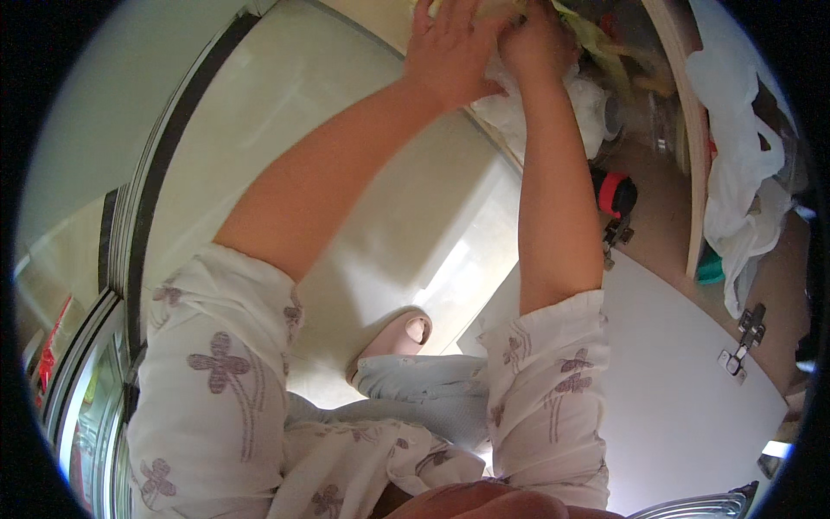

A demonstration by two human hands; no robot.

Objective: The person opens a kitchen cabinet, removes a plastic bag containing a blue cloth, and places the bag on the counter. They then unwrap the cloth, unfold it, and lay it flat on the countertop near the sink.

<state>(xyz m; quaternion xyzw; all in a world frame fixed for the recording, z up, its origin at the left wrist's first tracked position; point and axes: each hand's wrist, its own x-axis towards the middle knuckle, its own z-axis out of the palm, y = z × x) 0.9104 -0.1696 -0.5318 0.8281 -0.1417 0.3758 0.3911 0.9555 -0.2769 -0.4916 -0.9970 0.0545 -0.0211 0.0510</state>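
My left hand (pixel 450 60) is at the top middle, over the cabinet's front edge, with fingers spread among plastic bags. Just to its right my right hand (pixel 538 48) has curled fingers; what they grip is hidden. Beside them are a crumpled yellow-green bag (pixel 596 39) and a pale plastic bag (pixel 584 117) lying near a cylindrical container (pixel 612 117). A black object with a red band (pixel 612 192) sits on the cabinet's brown bottom, to the right of my right forearm.
An open white cabinet door (pixel 683 381) on metal hinges (pixel 743 342) fills the lower right. White plastic bags (pixel 735 147) sit behind a wooden partition (pixel 687 104). Below lie the tiled floor (pixel 380 225) and my pink slipper (pixel 389 337); a glass sliding door (pixel 91 389) stands at left.
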